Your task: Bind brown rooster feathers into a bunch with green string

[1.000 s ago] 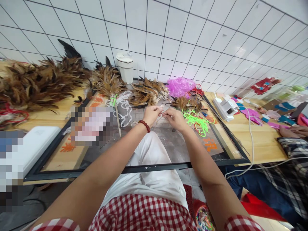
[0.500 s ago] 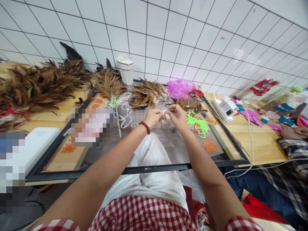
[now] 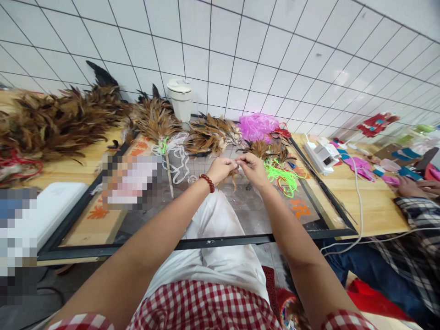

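My left hand [image 3: 221,169], below a red bead bracelet [image 3: 208,182], is closed in a pinch on a small brown feather [image 3: 234,181] that hangs under the fingertips. My right hand [image 3: 253,167] meets it there, thumb and fingertips pressed together at the feather's upper end. Whatever thread or quill lies between the fingertips is too small to make out. Just beyond the hands lie loose brown feathers [image 3: 208,135] and a smaller feather bunch [image 3: 270,149]. Bright green cord [image 3: 283,176] is heaped beside my right hand. White cord [image 3: 178,160] lies tangled to the left.
A black-framed glass panel [image 3: 220,241] covers the table. A feather duster with a stick handle [image 3: 169,178], a white lidded cup [image 3: 180,101] and a purple plastic bag [image 3: 257,127] stand or lie at the back. A white power adapter [image 3: 325,158] and a co-worker's hands [image 3: 412,187] are at right.
My right hand's fingers have drawn in from a looser spread to a pinch against the left fingertips. The feather now hangs lower beneath them. The co-worker's hands have shifted slightly.
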{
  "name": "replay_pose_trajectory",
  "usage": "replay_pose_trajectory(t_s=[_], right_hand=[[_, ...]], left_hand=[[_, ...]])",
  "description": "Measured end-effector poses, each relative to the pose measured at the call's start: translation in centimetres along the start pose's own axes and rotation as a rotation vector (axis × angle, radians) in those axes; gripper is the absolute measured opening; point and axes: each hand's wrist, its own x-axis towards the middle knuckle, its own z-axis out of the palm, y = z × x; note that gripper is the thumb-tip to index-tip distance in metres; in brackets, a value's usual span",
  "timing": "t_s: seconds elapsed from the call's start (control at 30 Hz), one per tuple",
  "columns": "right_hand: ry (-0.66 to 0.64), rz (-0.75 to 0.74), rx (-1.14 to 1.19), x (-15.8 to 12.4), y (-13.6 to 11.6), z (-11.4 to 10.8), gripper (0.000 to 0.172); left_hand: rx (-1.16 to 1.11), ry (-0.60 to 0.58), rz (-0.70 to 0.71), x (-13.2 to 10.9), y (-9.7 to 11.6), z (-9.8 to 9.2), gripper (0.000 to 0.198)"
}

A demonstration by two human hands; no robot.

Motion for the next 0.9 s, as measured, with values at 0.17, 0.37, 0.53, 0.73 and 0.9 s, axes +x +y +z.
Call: replay_pose_trajectory(t_s=[0.17,0.37,0.53,0.73,0.9], right_hand=[[-0.029,0.214,-0.281,-0.2,0.6,0.0,0.018],[-0.206,0.226,-0.44,-0.6,1.4,0.4,0.007],[-0.001,0.303,-0.176,-0.3,1.7,0.8,0.014],[0.084,0.252,0.253,-0.3,0.8,1.4,0.025],[0.1,0.278,0.372,-0.4,0.3,1.9,0.031]], left_hand=[[-0.052,0.232,0.023,0.0,1.0,-0.1,0.013],[-0.077,0.322,0.019,-0.2,1.7,-0.3,0.012],[-0.101,0.296,-0.002,-0.1,1.4,0.0,0.013],[-0.195,0.273,-0.08,-0.2,1.3,0.6,0.012],[-0.318,0.242,-0.107,-0.4,1.2,0.9,0.012]])
